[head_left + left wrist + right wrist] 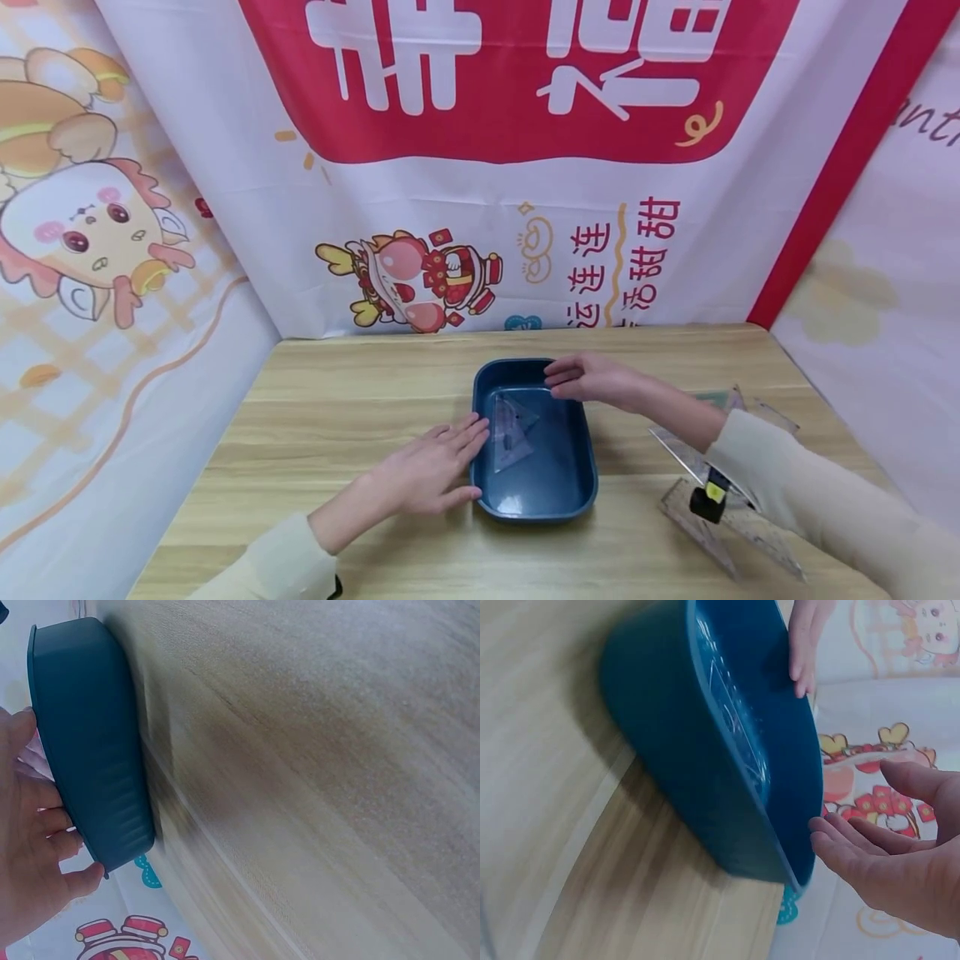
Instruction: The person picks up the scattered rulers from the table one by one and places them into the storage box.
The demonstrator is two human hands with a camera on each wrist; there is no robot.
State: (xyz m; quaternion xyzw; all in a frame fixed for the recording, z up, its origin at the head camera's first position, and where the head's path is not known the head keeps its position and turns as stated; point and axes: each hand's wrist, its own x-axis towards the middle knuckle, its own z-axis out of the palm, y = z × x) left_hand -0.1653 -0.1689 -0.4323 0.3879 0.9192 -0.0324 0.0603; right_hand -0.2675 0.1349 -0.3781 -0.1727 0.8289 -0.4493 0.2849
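A deep blue rectangular tray (pixel 558 471) stands on the table with clear plastic set squares (pixel 512 446) lying inside it, towards its left side; their overlap makes the exact number hard to tell. My left hand (pixel 438 467) touches the tray's left rim with spread, fairly straight fingers. In the left wrist view those fingers (pixel 56 825) lie along the rim of the tray (pixel 94 742). Over the far right corner hovers my right hand (pixel 592 380). The right wrist view shows this hand (pixel 900 859) with loosely bent fingers and nothing between them, close to the rim.
Several more clear set squares (pixel 699 527) lie on the table to the right of the tray, partly hidden under my right forearm. Printed cloth hangings (pixel 420 192) rise behind the wooden table (pixel 337 408) and at both sides.
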